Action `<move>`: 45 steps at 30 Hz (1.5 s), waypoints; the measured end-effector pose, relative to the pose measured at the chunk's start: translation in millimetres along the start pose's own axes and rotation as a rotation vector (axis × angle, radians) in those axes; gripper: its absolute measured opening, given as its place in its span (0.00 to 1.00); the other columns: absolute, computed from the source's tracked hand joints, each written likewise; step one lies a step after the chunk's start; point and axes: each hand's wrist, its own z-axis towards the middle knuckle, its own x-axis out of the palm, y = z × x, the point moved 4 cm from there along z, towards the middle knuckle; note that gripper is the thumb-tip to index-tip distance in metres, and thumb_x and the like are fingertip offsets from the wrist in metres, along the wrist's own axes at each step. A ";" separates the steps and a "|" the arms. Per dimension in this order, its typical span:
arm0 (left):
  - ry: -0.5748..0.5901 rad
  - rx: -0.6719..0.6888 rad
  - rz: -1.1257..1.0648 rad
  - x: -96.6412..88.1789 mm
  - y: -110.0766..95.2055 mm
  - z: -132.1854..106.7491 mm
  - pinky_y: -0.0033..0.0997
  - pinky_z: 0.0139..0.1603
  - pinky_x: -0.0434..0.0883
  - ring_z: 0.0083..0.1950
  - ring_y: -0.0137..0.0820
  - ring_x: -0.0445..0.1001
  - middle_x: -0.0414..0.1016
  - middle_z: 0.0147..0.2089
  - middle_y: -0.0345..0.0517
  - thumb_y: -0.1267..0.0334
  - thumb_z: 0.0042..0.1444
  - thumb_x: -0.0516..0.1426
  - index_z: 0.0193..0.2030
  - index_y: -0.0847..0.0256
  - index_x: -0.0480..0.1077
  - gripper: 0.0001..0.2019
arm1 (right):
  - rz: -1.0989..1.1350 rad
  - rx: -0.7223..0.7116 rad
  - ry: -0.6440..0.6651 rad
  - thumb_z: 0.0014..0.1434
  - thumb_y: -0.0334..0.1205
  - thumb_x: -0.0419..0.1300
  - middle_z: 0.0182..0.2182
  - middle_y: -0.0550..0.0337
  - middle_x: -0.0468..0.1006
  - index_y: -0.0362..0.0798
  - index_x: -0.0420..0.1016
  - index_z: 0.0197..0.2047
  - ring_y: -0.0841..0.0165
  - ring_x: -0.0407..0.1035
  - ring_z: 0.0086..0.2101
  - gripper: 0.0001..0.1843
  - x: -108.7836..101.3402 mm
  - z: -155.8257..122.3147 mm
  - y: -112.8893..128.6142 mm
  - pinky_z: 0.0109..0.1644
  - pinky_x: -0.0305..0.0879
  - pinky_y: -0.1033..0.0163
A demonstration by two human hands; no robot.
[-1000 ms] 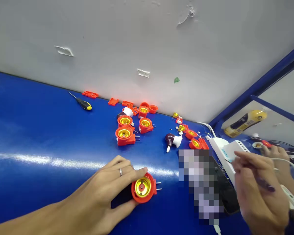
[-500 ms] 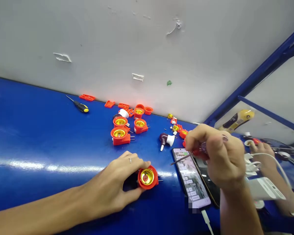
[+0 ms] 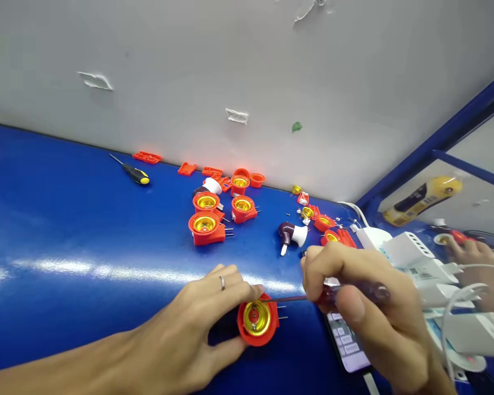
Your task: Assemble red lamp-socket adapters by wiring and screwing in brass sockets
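Observation:
My left hand (image 3: 214, 307) grips a red lamp socket (image 3: 258, 336) with a brass screw shell and two metal pins pointing right, its thumb and forefinger around the left side. The socket's open end faces up. In my right hand (image 3: 366, 312) is a screwdriver (image 3: 329, 296) with a dark reddish, see-through handle. Its thin shaft lies nearly level, with the tip at the socket's upper rim, close to my left fingertips. Whether the tip touches the rim I cannot tell. Partly hidden below my right hand is a lit phone (image 3: 348, 343).
Several red sockets (image 3: 206, 227) stand beyond my hands, with red plastic covers (image 3: 147, 157) along the wall. A black-and-yellow screwdriver (image 3: 135, 174) lies left. A brown-and-white lamp holder (image 3: 290, 235) and loose parts are right of centre. White chargers (image 3: 407, 249) and another person's hand (image 3: 473, 258) are at right.
My right hand has brought the screwdriver left from above the phone to the socket's rim. My left hand still grips the socket. The camera view has shifted slightly.

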 end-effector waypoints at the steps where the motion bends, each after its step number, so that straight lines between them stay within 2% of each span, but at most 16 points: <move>1: 0.004 -0.005 -0.012 0.0 -0.2 -0.5 0.28 0.42 0.69 0.42 0.32 0.74 0.75 0.42 0.38 0.73 0.60 0.59 0.48 0.54 0.69 0.13 | -0.012 0.002 0.005 0.75 0.53 0.52 0.25 0.66 0.68 0.50 0.69 0.35 0.73 0.62 0.25 0.20 1.7 -0.8 -0.1 0.30 0.56 0.65; 8: 0.035 -0.022 -0.027 -2.9 -2.1 1.4 0.29 0.42 0.70 0.41 0.32 0.74 0.75 0.41 0.39 0.71 0.62 0.59 0.47 0.55 0.70 0.09 | -0.066 0.000 0.100 0.74 0.50 0.52 0.24 0.67 0.67 0.50 0.69 0.34 0.74 0.62 0.24 0.18 10.6 3.1 -10.9 0.29 0.55 0.65; 16: -0.030 0.023 -0.014 -1.5 0.2 -0.5 0.30 0.43 0.71 0.41 0.32 0.74 0.75 0.42 0.38 0.72 0.61 0.59 0.51 0.52 0.69 0.13 | -0.044 0.033 0.147 0.74 0.48 0.52 0.24 0.67 0.69 0.49 0.69 0.33 0.75 0.61 0.23 0.18 13.4 11.7 -17.6 0.27 0.56 0.66; 21: -0.047 0.040 -0.016 -2.1 0.4 0.1 0.30 0.42 0.71 0.41 0.32 0.75 0.76 0.42 0.38 0.73 0.61 0.60 0.52 0.53 0.70 0.15 | -0.041 0.002 0.151 0.73 0.47 0.54 0.25 0.66 0.69 0.48 0.69 0.34 0.75 0.61 0.24 0.16 14.6 9.5 -19.4 0.28 0.55 0.65; 24: -0.056 0.044 0.013 -3.6 0.3 1.6 0.29 0.41 0.72 0.40 0.31 0.76 0.77 0.42 0.38 0.72 0.60 0.61 0.52 0.52 0.71 0.15 | -0.052 0.046 0.173 0.74 0.47 0.53 0.25 0.67 0.69 0.49 0.67 0.35 0.74 0.61 0.25 0.16 14.1 12.7 -19.4 0.29 0.55 0.64; 29: -0.055 0.045 0.056 -4.5 1.1 2.3 0.31 0.46 0.76 0.44 0.34 0.79 0.79 0.45 0.38 0.71 0.59 0.61 0.56 0.52 0.70 0.19 | -0.151 0.087 0.195 0.72 0.43 0.58 0.28 0.68 0.72 0.49 0.67 0.33 0.76 0.64 0.28 0.14 12.7 28.0 -12.1 0.32 0.58 0.66; 32: -0.084 0.057 0.053 -4.5 2.0 1.5 0.30 0.45 0.77 0.44 0.34 0.80 0.80 0.45 0.37 0.71 0.59 0.60 0.56 0.51 0.70 0.20 | -0.210 0.047 0.181 0.71 0.42 0.61 0.33 0.67 0.76 0.50 0.72 0.43 0.74 0.69 0.31 0.06 15.2 31.5 -11.3 0.35 0.64 0.67; 35: -0.064 0.041 0.062 -3.2 3.5 0.9 0.30 0.43 0.76 0.43 0.34 0.80 0.80 0.46 0.37 0.70 0.59 0.60 0.55 0.51 0.70 0.18 | -0.244 -0.045 0.110 0.71 0.42 0.62 0.34 0.67 0.76 0.53 0.67 0.57 0.73 0.72 0.31 0.14 15.3 30.0 -11.3 0.36 0.68 0.66; 37: -0.057 0.048 0.076 -3.6 2.9 1.2 0.29 0.42 0.76 0.42 0.34 0.80 0.80 0.46 0.37 0.69 0.60 0.60 0.55 0.51 0.70 0.17 | -0.335 -0.074 0.106 0.72 0.43 0.61 0.34 0.67 0.77 0.52 0.67 0.53 0.72 0.73 0.30 0.11 13.7 29.3 -8.8 0.36 0.68 0.66; 39: -0.077 0.061 0.082 -5.2 1.3 2.1 0.29 0.42 0.76 0.42 0.34 0.80 0.80 0.44 0.37 0.70 0.60 0.60 0.57 0.51 0.70 0.19 | -0.459 -0.038 0.174 0.74 0.46 0.57 0.36 0.63 0.79 0.51 0.68 0.49 0.69 0.75 0.32 0.08 10.9 30.2 -3.7 0.36 0.68 0.64; 42: -0.094 0.056 0.075 -6.2 0.5 4.6 0.29 0.40 0.75 0.41 0.34 0.79 0.79 0.42 0.38 0.69 0.60 0.61 0.55 0.51 0.70 0.17 | -0.564 0.049 0.327 0.77 0.43 0.46 0.43 0.55 0.81 0.48 0.68 0.54 0.64 0.77 0.39 0.13 3.0 33.0 8.4 0.38 0.69 0.60; 44: -0.087 0.034 0.066 -5.1 2.1 6.5 0.30 0.41 0.74 0.41 0.34 0.79 0.79 0.43 0.38 0.69 0.62 0.60 0.55 0.52 0.71 0.15 | -0.628 0.083 0.423 0.73 0.37 0.45 0.43 0.53 0.81 0.47 0.68 0.56 0.64 0.76 0.37 0.15 -2.5 36.1 15.7 0.35 0.67 0.60; 45: -0.083 0.016 0.061 -4.3 3.7 7.4 0.30 0.42 0.74 0.41 0.34 0.79 0.79 0.43 0.38 0.69 0.62 0.60 0.55 0.52 0.71 0.16 | -0.674 0.093 0.468 0.71 0.35 0.47 0.40 0.53 0.80 0.47 0.69 0.53 0.65 0.74 0.34 0.13 -4.6 38.2 17.9 0.32 0.65 0.61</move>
